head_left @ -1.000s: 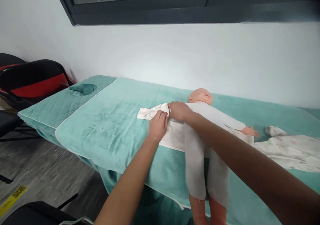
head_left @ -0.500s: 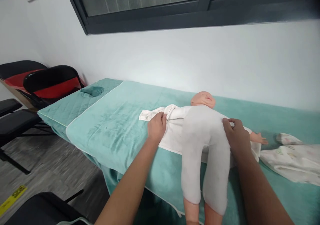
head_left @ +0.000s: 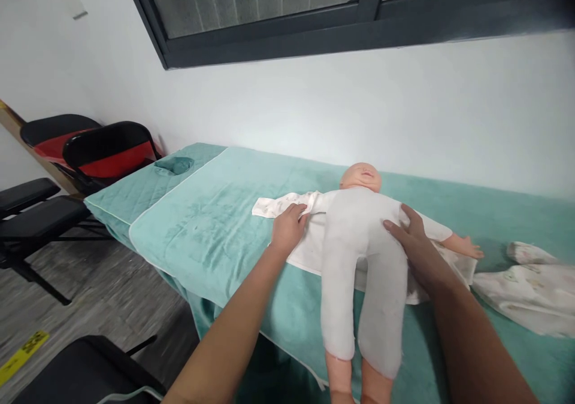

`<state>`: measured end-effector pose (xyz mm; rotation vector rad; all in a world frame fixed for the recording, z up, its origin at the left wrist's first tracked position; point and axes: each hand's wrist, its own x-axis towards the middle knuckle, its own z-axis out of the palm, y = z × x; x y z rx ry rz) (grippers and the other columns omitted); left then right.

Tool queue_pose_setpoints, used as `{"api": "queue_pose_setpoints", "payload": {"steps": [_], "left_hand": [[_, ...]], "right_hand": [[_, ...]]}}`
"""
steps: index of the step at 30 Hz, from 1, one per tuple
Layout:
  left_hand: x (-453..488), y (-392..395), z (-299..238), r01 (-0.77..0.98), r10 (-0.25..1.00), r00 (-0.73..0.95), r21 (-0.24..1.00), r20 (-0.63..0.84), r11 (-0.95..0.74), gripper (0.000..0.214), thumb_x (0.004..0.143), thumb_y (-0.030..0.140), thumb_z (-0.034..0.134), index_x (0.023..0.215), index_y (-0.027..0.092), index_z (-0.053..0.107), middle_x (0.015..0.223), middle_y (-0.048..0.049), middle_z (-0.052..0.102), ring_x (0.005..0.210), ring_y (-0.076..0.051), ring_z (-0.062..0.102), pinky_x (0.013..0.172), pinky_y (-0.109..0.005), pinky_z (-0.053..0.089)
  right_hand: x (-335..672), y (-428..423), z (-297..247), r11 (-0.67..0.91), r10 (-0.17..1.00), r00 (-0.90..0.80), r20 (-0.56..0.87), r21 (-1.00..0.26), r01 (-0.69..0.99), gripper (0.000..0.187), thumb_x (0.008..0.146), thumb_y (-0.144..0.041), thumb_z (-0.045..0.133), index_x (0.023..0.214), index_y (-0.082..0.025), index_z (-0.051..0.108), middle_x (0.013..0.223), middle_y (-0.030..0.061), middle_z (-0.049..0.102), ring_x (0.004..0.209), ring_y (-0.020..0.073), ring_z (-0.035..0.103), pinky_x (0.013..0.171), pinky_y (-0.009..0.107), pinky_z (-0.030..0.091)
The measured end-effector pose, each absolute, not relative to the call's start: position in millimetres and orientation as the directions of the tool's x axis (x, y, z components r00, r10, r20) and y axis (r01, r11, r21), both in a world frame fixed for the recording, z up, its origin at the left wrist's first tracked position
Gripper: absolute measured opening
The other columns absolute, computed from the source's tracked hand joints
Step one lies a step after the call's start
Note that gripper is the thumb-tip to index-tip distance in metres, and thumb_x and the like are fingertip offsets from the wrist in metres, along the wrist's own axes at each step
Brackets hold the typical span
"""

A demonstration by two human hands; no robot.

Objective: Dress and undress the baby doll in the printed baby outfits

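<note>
A baby doll [head_left: 359, 248] with a white cloth body lies on its back across a teal-covered table [head_left: 211, 224], its legs hanging over the near edge. Under it is spread a white patterned garment [head_left: 309, 242], one sleeve reaching out to the left. My left hand [head_left: 287, 227] lies on that garment at the doll's left shoulder, fingers curled on the fabric. My right hand [head_left: 411, 236] rests flat against the doll's other side, fingers stretched out.
Another patterned white garment [head_left: 525, 287] lies on the table at the right. A teal face-hole cushion [head_left: 174, 165] sits at the table's left end. Black and red folding chairs [head_left: 103, 152] stand to the left; a black seat [head_left: 85, 371] is near my legs. A wall runs behind.
My right hand left the sleeve at the doll's left shoulder and crossed to the doll's right side, now lying flat there. My left hand stayed on the garment. The view shifted left.
</note>
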<state>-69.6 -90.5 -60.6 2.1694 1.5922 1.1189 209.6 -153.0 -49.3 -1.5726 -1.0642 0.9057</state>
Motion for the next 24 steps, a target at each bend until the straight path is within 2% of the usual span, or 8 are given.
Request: {"api": "queue_pose_setpoints", "payload": {"steps": [3, 6, 10, 13, 16, 19, 21, 24], "left_hand": [[-61.3, -86.7, -50.6, 0.652, 0.911, 0.026, 0.684, 0.411, -0.327, 0.021, 0.095, 0.026, 0.051, 0.102, 0.018, 0.068, 0.101, -0.0074, 0.074, 0.095, -0.022, 0.067, 0.084, -0.033, 0.049], [-50.3, -83.9, -37.2, 0.561, 0.923, 0.019, 0.76, 0.384, -0.328, 0.021, 0.096, 0.027, 0.049, 0.097, 0.018, 0.069, 0.095, -0.0051, 0.074, 0.086, -0.02, 0.066, 0.079, -0.031, 0.048], [-38.7, -79.4, -21.3, 0.531, 0.924, 0.041, 0.775, 0.381, -0.343, 0.021, 0.094, 0.027, 0.051, 0.1, 0.018, 0.069, 0.098, -0.006, 0.074, 0.089, -0.021, 0.065, 0.083, -0.032, 0.047], [-36.9, -80.4, -9.1, 0.532, 0.935, 0.064, 0.78, 0.349, -0.328, 0.02, 0.092, 0.026, 0.053, 0.1, 0.018, 0.069, 0.101, -0.0072, 0.074, 0.091, -0.023, 0.065, 0.085, -0.034, 0.047], [-40.9, -91.3, 9.4, 0.512, 0.955, 0.127, 0.807, 0.267, -0.294, 0.02, 0.084, 0.02, 0.061, 0.101, 0.018, 0.07, 0.106, -0.0064, 0.074, 0.095, -0.023, 0.065, 0.089, -0.034, 0.048], [-48.3, -111.8, 34.6, 0.459, 0.956, 0.239, 0.848, 0.168, -0.264, 0.031, 0.075, 0.013, 0.065, 0.105, 0.017, 0.071, 0.108, -0.0054, 0.072, 0.098, -0.022, 0.065, 0.087, -0.031, 0.049], [-53.9, -127.5, 51.8, 0.422, 0.941, 0.323, 0.874, 0.102, -0.239, 0.034, 0.073, 0.011, 0.064, 0.106, 0.017, 0.072, 0.105, -0.0048, 0.071, 0.091, -0.02, 0.065, 0.076, -0.029, 0.05], [-61.9, -147.6, 71.1, 0.333, 0.894, 0.447, 0.923, 0.026, -0.194, 0.035, 0.077, 0.013, 0.059, 0.108, 0.021, 0.072, 0.105, -0.0041, 0.067, 0.068, -0.012, 0.062, 0.059, -0.025, 0.048]], "right_hand": [[202.1, -152.3, -49.2, -0.099, 0.953, 0.298, -0.06, -0.988, 0.116, 0.102, 0.072, -0.061, 0.073, 0.156, -0.038, 0.019, 0.159, 0.0075, 0.036, 0.139, 0.0335, 0.045, 0.111, 0.049, 0.044], [193.2, -153.1, -48.7, -0.108, 0.965, 0.248, -0.086, -0.991, 0.077, 0.103, 0.074, -0.058, 0.073, 0.157, -0.038, 0.015, 0.16, 0.0097, 0.033, 0.139, 0.0318, 0.045, 0.111, 0.048, 0.043], [184.8, -156.2, -47.9, -0.066, 0.99, 0.125, -0.063, -0.998, 0.02, 0.104, 0.076, -0.052, 0.074, 0.157, -0.038, 0.01, 0.154, 0.0093, 0.044, 0.134, 0.03, 0.051, 0.109, 0.049, 0.045], [183.2, -156.6, -47.9, -0.06, 0.992, 0.112, -0.061, -0.998, -0.012, 0.105, 0.076, -0.052, 0.074, 0.157, -0.038, 0.009, 0.155, 0.0087, 0.042, 0.136, 0.0288, 0.049, 0.113, 0.049, 0.041], [185.4, -154.6, -50.5, -0.094, 0.988, 0.12, -0.092, -0.995, 0.014, 0.103, 0.077, -0.053, 0.073, 0.157, -0.037, 0.01, 0.156, 0.0086, 0.041, 0.138, 0.028, 0.047, 0.114, 0.048, 0.038], [188.4, -152.1, -55.6, -0.086, 0.991, 0.104, -0.083, -0.996, 0.023, 0.102, 0.079, -0.054, 0.072, 0.157, -0.037, 0.009, 0.155, 0.008, 0.043, 0.139, 0.0276, 0.046, 0.113, 0.048, 0.04], [189.5, -150.9, -58.7, -0.067, 0.994, 0.093, -0.065, -0.998, 0.016, 0.102, 0.079, -0.055, 0.071, 0.157, -0.038, 0.008, 0.156, 0.0074, 0.042, 0.139, 0.0276, 0.046, 0.111, 0.048, 0.043], [189.6, -150.4, -60.9, -0.063, 0.994, 0.094, -0.061, -0.998, 0.024, 0.102, 0.078, -0.056, 0.071, 0.157, -0.038, 0.008, 0.158, 0.0081, 0.039, 0.139, 0.0277, 0.047, 0.109, 0.048, 0.044]]}}
